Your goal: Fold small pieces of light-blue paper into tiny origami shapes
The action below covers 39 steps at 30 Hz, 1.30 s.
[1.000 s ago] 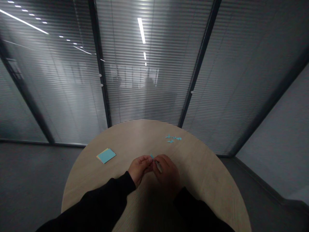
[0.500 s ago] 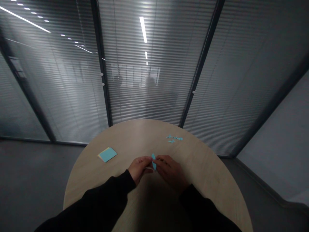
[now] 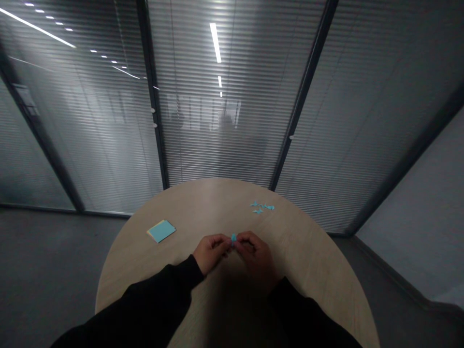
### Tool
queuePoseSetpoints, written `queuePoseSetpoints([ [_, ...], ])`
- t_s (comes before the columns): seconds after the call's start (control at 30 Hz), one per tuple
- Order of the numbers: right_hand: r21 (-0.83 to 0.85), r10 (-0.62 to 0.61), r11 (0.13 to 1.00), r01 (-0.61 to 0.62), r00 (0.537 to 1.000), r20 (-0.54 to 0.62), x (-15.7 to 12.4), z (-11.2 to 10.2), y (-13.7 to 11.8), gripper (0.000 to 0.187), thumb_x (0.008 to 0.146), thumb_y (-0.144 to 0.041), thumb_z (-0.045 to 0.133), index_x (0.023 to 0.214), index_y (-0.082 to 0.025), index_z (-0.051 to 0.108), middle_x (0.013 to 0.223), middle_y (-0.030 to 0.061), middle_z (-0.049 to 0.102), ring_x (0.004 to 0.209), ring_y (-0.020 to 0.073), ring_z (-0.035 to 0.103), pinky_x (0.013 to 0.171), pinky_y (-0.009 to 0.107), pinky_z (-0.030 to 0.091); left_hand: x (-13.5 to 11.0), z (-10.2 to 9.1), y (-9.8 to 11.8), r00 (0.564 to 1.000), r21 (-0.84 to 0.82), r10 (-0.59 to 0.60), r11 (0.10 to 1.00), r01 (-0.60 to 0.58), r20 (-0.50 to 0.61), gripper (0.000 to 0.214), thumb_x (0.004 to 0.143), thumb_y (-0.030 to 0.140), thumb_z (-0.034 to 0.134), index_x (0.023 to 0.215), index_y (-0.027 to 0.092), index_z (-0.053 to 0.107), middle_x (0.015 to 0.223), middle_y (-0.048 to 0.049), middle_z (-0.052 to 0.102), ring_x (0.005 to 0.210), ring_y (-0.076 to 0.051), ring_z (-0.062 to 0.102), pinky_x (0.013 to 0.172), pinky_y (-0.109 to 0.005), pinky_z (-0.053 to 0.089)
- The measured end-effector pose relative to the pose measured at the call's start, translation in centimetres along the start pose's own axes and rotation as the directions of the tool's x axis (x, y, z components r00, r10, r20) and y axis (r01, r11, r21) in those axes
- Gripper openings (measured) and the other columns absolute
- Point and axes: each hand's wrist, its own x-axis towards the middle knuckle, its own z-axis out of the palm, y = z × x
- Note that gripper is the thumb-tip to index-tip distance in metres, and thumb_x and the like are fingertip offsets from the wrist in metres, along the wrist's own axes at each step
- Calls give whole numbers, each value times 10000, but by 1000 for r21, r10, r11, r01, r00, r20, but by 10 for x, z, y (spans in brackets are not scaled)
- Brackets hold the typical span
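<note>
A small piece of blue paper [image 3: 234,237] is pinched between my two hands, above the near middle of the round table. My left hand [image 3: 211,252] is closed on its left side, thumb and fingers together. My right hand [image 3: 256,256] is closed on the right side, its fingertips close to the left ones. Most of the paper is hidden by the fingers, so its folds cannot be made out. Beyond my right hand lie several small blue paper pieces [image 3: 258,210] on the tabletop.
A stack of square paper sheets [image 3: 162,231], blue on top with a yellowish edge below, lies at the left of the round wooden table [image 3: 210,203]. Glass partitions with blinds [image 3: 224,145] stand behind the table's far edge. A pale wall [image 3: 427,217] rises at the right.
The blue paper showed as a long upright leaf shape before; now only a small bit shows above the fingertips. My fingers have shifted closer together around it.
</note>
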Motion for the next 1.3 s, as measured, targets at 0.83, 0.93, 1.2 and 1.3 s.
queuePoseSetpoints([
  [0.83, 293, 351, 896, -335, 936, -2, 0, 11, 5, 306, 734, -449, 739, 829, -169, 661, 726, 23, 678, 701, 177, 627, 666, 280, 484, 6, -3, -16, 1000, 116, -28, 993, 27, 3, 445, 752, 549, 691, 889, 127, 659, 750, -69, 696, 635, -148, 589, 630, -270, 439],
  [0.93, 340, 366, 873, -350, 930, 18, -1, 11, 0, 331, 699, -456, 765, 838, -174, 665, 734, 19, 684, 682, 175, 627, 656, 282, 490, 3, -3, -13, 1000, 235, 10, 972, -11, 4, 417, 790, 551, 652, 838, 136, 656, 738, -75, 700, 640, -157, 594, 603, -266, 428],
  [1.2, 265, 287, 925, -272, 958, -21, 1, 8, -1, 306, 773, -466, 691, 703, -171, 648, 641, 15, 647, 640, 167, 599, 622, 270, 475, -1, 3, -5, 999, 237, 33, 971, -40, 35, 407, 816, 549, 640, 845, 145, 680, 755, -66, 708, 641, -151, 590, 601, -262, 418],
  [1.3, 295, 288, 914, -279, 958, 14, 2, 8, -3, 347, 792, -506, 676, 751, -161, 681, 682, 37, 674, 668, 181, 625, 651, 289, 503, 1, 3, -7, 999, 41, -33, 999, 31, 39, 439, 753, 567, 707, 819, 135, 669, 727, -57, 692, 628, -139, 589, 614, -264, 439],
])
